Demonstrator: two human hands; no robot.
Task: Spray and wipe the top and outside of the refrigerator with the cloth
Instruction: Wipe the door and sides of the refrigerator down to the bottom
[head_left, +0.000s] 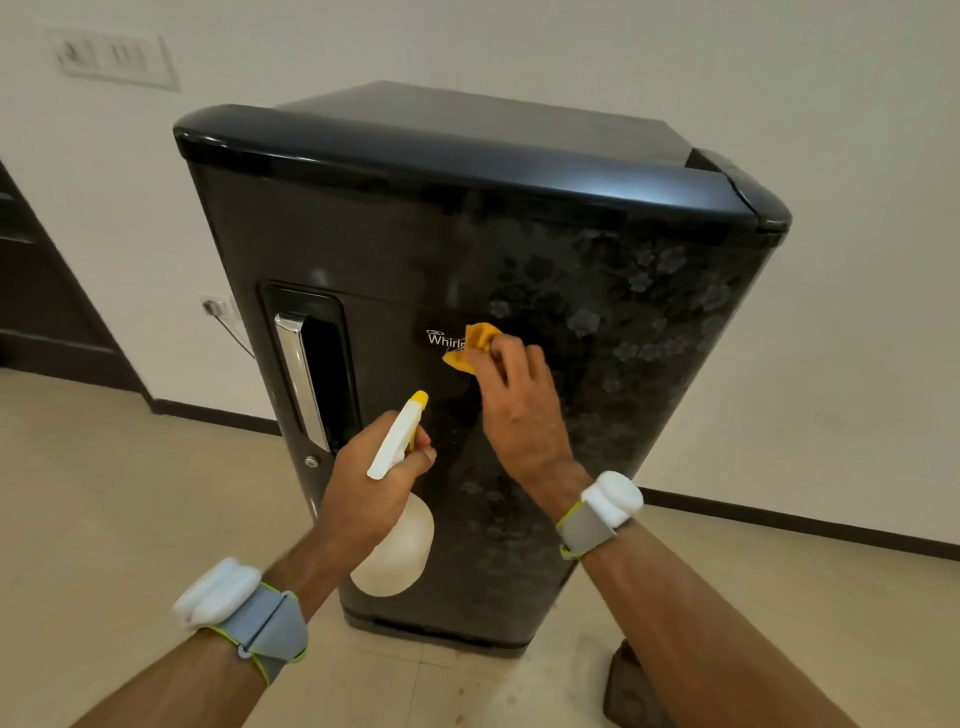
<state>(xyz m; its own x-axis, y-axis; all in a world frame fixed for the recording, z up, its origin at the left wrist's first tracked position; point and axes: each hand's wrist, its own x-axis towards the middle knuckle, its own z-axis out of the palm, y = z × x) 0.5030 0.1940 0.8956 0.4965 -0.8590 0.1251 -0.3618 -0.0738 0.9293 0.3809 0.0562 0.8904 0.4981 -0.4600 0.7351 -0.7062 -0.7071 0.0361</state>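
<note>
So, room: white plaster walls are meeting a dark skirting strip, and a dark wooden cabinet is standing at the left edge.
Floor: pale beige tiles are lying smooth and matt.
Refrigerator: glossy black and round-cornered, with a faint flower pattern, it is standing mid-frame near the back wall.
Door handle: a chrome bar is sitting upright in a recessed pocket on the door's left side.
Right hand: it is grasping a crumpled yellow cloth and pressing it to the door front, half covering the white logo.
Left hand: it is gripping the neck of a white spray bottle, its yellow nozzle pointing at the door.
Block: a brown brick-like lump is lying by the fridge's right foot.
Wall fittings: a switch plate is sitting high on the left, and a socket with a cable is showing low beside the fridge.
</note>
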